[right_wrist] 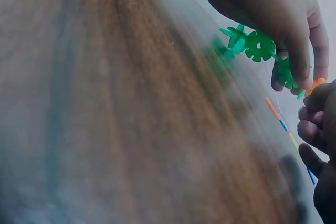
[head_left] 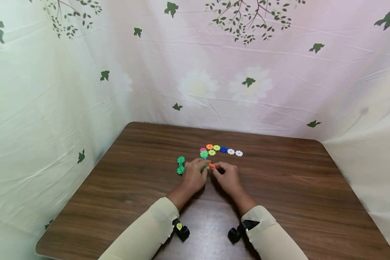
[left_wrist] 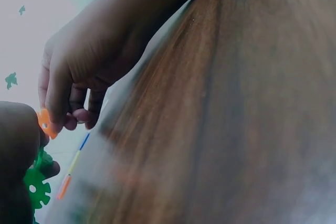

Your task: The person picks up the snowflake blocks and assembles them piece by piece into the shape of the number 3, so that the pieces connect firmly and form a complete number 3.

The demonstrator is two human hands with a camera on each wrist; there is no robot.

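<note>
L hand (head_left: 193,176) grips green chain (head_left: 180,169), sticking out approx. 10 o'clock, several discs linked; R hand (head_left: 229,177) pinches orange disc (head_left: 212,165) btwn hands, join unclear. Other discs (head_left: 231,151), 1 o'clock, prob. left.

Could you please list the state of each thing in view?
Left hand: holding the green chain
Right hand: pinching the near orange disc
Green chain: discs linked at differing angles
Near orange disc: held; whether linked, unclear
Blue disc: flat on the table
White discs: flat there
Yellow-green discs: flat there
Far orange disc: flat there
Pink disc: partly hidden
</note>
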